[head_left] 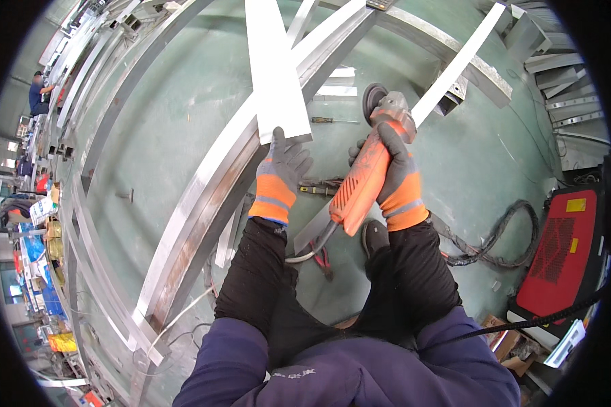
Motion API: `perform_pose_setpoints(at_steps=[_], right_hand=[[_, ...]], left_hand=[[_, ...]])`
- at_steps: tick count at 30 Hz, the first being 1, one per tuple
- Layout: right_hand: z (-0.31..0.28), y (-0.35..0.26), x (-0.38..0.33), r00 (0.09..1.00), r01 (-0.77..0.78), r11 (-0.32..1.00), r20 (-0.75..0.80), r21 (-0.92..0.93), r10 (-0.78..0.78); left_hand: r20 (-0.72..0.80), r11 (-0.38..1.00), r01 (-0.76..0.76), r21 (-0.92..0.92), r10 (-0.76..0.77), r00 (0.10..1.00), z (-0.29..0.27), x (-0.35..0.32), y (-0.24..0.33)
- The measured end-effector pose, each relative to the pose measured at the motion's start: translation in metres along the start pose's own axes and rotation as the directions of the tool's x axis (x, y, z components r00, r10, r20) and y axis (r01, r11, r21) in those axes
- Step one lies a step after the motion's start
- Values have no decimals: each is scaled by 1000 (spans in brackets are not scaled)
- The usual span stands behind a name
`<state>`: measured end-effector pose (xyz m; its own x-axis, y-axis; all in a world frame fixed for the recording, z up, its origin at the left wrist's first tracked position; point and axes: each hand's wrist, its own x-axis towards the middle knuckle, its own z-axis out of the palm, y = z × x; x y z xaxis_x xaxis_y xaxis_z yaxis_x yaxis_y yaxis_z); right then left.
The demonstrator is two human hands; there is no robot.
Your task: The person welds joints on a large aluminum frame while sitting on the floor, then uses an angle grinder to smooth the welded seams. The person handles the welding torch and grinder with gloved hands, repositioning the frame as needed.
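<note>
My right hand (402,178), in a grey and orange work glove, is closed round an orange angle grinder (361,186). Its dark disc (373,102) points away from me, and its cord hangs from the near end. My left hand (278,176), gloved alike, touches the near end of a bright rectangular metal tube (275,74) with one digit laid on its top face. The other fingers are apart just below the tube's end. This tube lies across a long metal beam (210,166) that runs diagonally to my left.
A screwdriver (332,121) and red-handled pliers (324,261) lie on the green floor. At right stand a red machine (560,237) and a coiled cable (523,251). Metal profiles (570,88) are stacked far right. A person (38,95) is at the far left.
</note>
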<state>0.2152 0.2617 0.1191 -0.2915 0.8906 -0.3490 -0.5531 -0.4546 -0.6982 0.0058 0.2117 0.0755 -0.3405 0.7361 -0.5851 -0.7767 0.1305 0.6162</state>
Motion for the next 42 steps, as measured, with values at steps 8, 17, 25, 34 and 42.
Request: perform_pose_setpoints(at_steps=[8, 17, 25, 34, 42], right_hand=[[13, -9, -3, 991, -103, 993, -80, 57, 107], [16, -15, -9, 998, 0, 981, 60, -194, 12], [17, -9, -16, 903, 381, 747, 394, -546, -172], [47, -38, -28, 688, 724, 146, 692, -674, -218], [87, -31, -45, 641, 737, -172, 757, -653, -125]], left_hand=[[-5, 951, -305, -55, 305, 952, 11, 25, -23], [176, 269, -643, 717, 823, 541, 25, 12, -8], [246, 206, -569, 796, 749, 615, 3, 8, -1], [297, 345, -550, 760, 569, 767, -16, -23, -12], [313, 409, -432, 804, 326, 892, -14, -39, 22]])
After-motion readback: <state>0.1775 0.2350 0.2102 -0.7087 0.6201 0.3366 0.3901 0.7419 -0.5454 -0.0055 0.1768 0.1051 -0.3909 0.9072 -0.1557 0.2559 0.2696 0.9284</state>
